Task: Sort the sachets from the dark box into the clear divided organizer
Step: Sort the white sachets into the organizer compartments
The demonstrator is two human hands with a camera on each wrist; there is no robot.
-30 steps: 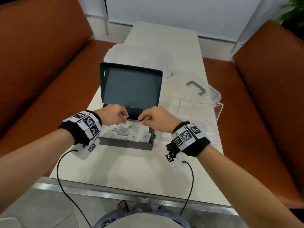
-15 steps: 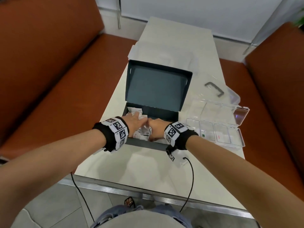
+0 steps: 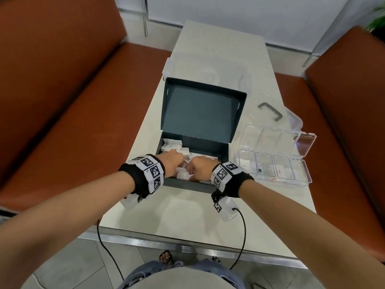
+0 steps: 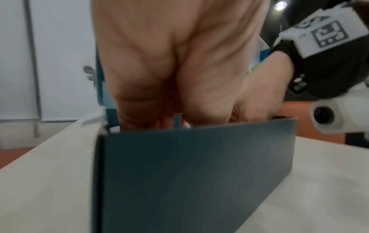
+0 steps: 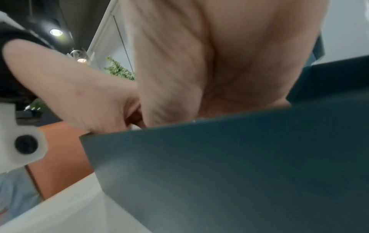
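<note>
Both hands down in the open dark box (image 3: 188, 185) on the counter (image 3: 187, 215), left hand (image 3: 170, 164) and right hand (image 3: 201, 168) knuckle to knuckle among white sachets (image 3: 171, 147), fingers curled but grip hidden, cannot tell; clear divided organizer (image 3: 300, 180) just right of the box, lid open.

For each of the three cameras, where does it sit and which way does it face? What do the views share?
Head: on the person's head, facing forward and down at the table, dark box and clear organizer; both forearms, left hand and right hand show.
Left wrist: low beside the table, facing the box's front wall; left palm shows.
Right wrist: low, facing the same wall; right palm shows.
Shared: both wrist views show the box wall hiding the fingertips, plus the other wrist's camera.
</note>
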